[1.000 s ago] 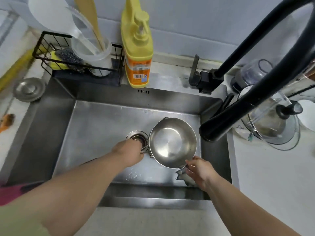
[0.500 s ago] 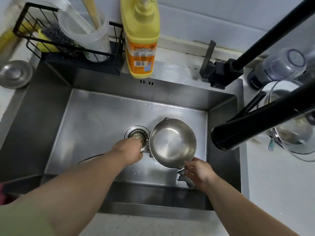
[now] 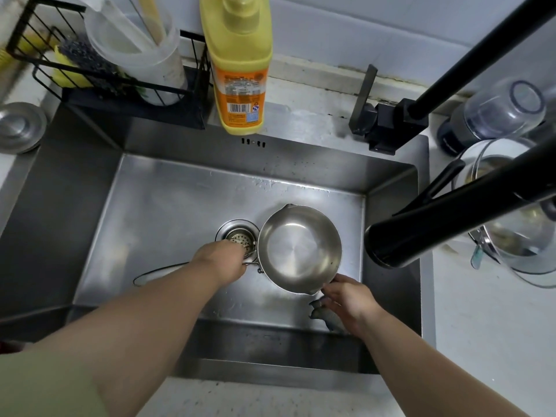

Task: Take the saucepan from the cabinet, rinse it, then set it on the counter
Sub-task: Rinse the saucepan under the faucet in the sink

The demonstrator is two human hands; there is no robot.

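A small stainless steel saucepan (image 3: pixel 299 248) with two pouring lips is held low inside the steel sink (image 3: pixel 168 212), just right of the drain strainer (image 3: pixel 239 236). My left hand (image 3: pixel 224 261) is closed around its wire handle on the pan's left side. My right hand (image 3: pixel 349 299) touches the near rim by the lower lip, fingers curled under the edge. The pan's inside looks empty. The black faucet spout (image 3: pixel 421 233) hangs to the right of the pan, and no water is running.
A yellow dish soap bottle (image 3: pixel 239 70) stands on the back ledge. A black wire rack (image 3: pixel 99 64) with a white cup and scrubbers sits at back left. A steel lid (image 3: pixel 19 126) lies on the left counter. Glass jugs (image 3: pixel 511 212) crowd the right counter.
My view has dropped closer to the sink. The saucepan and both hands stay in nearly the same place over the basin, with the same holds.
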